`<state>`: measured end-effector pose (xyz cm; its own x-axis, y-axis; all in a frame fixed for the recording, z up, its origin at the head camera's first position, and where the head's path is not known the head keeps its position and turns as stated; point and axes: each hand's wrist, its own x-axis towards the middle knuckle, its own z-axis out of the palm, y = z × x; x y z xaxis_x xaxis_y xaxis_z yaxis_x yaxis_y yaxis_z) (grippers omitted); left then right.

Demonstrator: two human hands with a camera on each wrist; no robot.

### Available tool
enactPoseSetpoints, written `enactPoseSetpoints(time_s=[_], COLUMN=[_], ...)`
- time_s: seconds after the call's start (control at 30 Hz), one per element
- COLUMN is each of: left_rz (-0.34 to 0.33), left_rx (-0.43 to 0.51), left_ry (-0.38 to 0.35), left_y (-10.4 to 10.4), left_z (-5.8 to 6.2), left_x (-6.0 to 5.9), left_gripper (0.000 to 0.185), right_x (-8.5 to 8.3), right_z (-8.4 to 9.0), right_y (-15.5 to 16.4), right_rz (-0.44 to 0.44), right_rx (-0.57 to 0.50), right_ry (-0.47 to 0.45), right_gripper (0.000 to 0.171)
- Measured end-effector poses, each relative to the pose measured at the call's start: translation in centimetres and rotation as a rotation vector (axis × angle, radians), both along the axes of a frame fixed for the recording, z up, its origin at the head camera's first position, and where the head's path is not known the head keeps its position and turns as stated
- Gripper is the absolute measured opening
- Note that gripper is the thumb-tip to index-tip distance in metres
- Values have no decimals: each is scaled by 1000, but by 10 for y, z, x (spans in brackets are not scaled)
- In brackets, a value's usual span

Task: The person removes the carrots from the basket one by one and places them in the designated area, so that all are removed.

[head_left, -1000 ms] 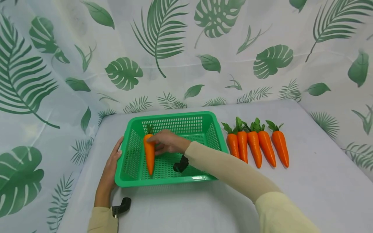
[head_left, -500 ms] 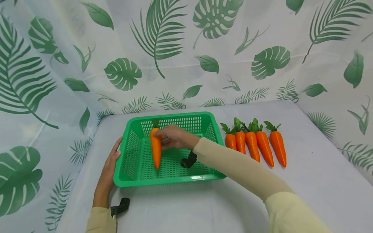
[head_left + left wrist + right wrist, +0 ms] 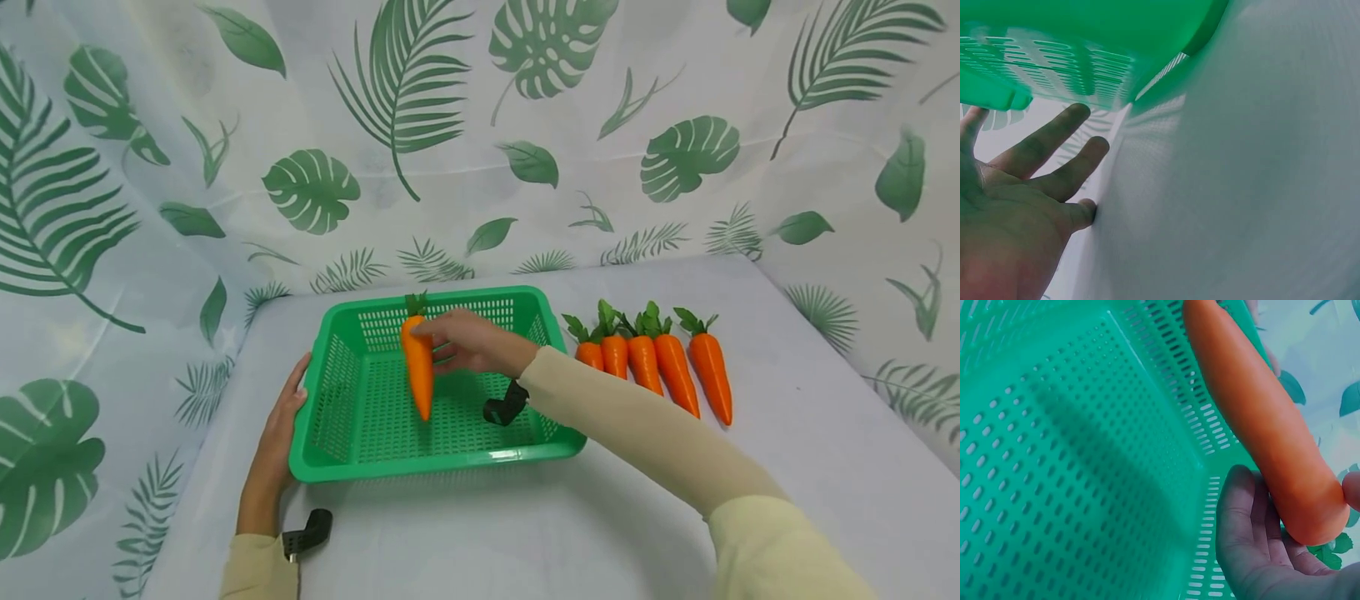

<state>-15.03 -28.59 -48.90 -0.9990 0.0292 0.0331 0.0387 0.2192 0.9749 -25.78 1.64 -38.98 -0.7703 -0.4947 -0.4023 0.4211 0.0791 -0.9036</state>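
An orange carrot with a short green top is held by my right hand, thumb on one side and fingers on the other. It hangs tip down over the green plastic basket, and in the right wrist view its shadow falls on the perforated floor. My left hand is at the basket's left side, by the rim. The left wrist view shows that hand's fingers straight and spread below the basket wall.
Several carrots with leafy tops lie side by side on the white table, right of the basket. My right forearm partly covers some of them. A leaf-printed cloth hangs behind and at both sides.
My right hand has moved the carrot to the right and raised it inside the basket. The left hand stays at the basket's left side. The view has shifted slightly.
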Motion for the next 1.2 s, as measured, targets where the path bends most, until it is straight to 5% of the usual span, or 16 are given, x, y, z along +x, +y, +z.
enactPoseSetpoints(time_s=[1.2], left_rz=[-15], left_rx=[17], left_ry=[10], left_y=[2], left_z=[1], left_x=[5], left_gripper=[58], right_x=[6], right_z=[22], right_y=[74], right_rz=[-89], right_rx=[-86], right_ry=[37], right_gripper=[35])
